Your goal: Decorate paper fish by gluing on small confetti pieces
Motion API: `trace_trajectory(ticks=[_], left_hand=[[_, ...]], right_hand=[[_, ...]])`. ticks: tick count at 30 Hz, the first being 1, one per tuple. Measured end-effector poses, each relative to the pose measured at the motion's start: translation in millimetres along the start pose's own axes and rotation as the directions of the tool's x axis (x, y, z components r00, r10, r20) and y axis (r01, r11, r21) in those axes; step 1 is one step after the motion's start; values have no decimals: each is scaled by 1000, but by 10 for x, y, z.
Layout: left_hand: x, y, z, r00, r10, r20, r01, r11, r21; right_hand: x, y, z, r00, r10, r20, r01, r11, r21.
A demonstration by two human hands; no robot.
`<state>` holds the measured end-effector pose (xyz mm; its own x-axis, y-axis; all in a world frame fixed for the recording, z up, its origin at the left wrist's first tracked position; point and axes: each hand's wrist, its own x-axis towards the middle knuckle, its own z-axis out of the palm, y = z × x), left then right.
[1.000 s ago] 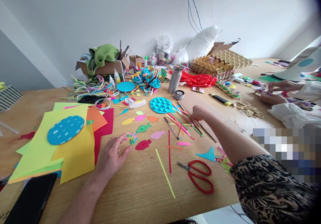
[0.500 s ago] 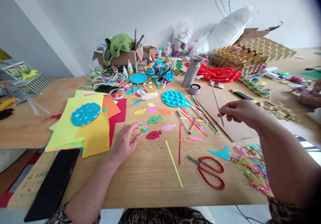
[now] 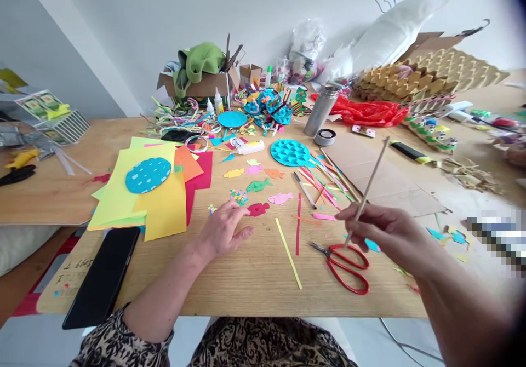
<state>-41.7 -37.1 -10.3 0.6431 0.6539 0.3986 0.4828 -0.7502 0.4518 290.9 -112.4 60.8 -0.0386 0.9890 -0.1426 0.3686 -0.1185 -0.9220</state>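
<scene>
Right hand (image 3: 380,233): pinching a slim stick (image 3: 372,178), close to its lower end!
Stick: pale, straight, slanting upward.
Left hand (image 3: 222,230): unclenched, beside the red paper fish (image 3: 258,209).

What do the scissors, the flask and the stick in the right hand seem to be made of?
Scissors: grey metal blades; red handles, perhaps plastic from their smooth shine.
Flask: metal, probably steel, from its silvery sheen.
Stick in the right hand: likely wood or bamboo, being pale and matte.
</scene>
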Motion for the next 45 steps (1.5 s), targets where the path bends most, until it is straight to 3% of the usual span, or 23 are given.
trace_trajectory(ticks=[5,11,15,18,20,23,26,28,31,34,37,42,45], left_hand=[[1,64,37,994,21,112,-28,998,58],[0,154,79,980,9,198,-53,974,219],[-15,164,111,982,6,191,-59,960,273],[-23,156,119,984,28,178,-73,965,252],[-24,151,115,985,38,169,-77,970,230],[-25,148,100,985,35,168,-71,974,215],[-28,144,90,983,29,181,-67,976,206],[-33,138,92,983,27,183,-64,977,204],[-38,124,107,984,16,179,-54,977,206],[-35,117,115,983,11,182,-46,980,192],[-23,128,104,982,13,186,-45,984,171],[1,158,95,982,29,188,-57,987,150],[4,166,113,982,31,188,-59,987,150]], right_hand=[[-169,-28,403,970,-167,178,223,903,-368],[-252,39,790,905,-274,326,416,731,-540],[-228,190,867,901,-312,302,434,627,-647],[-208,267,811,913,-339,229,397,598,-696],[-191,278,731,921,-352,165,364,632,-684],[-120,208,574,925,-370,86,355,762,-542],[54,37,442,911,-395,-119,326,866,-380],[235,-98,420,880,-333,-339,247,930,-273],[551,-249,538,801,-285,-527,307,951,-47],[799,-270,788,809,-306,-502,387,920,64],[893,-167,1027,840,-317,-441,386,920,73],[866,64,1201,893,-345,-288,330,939,-100],[872,145,1243,882,-410,-234,369,908,-201]])
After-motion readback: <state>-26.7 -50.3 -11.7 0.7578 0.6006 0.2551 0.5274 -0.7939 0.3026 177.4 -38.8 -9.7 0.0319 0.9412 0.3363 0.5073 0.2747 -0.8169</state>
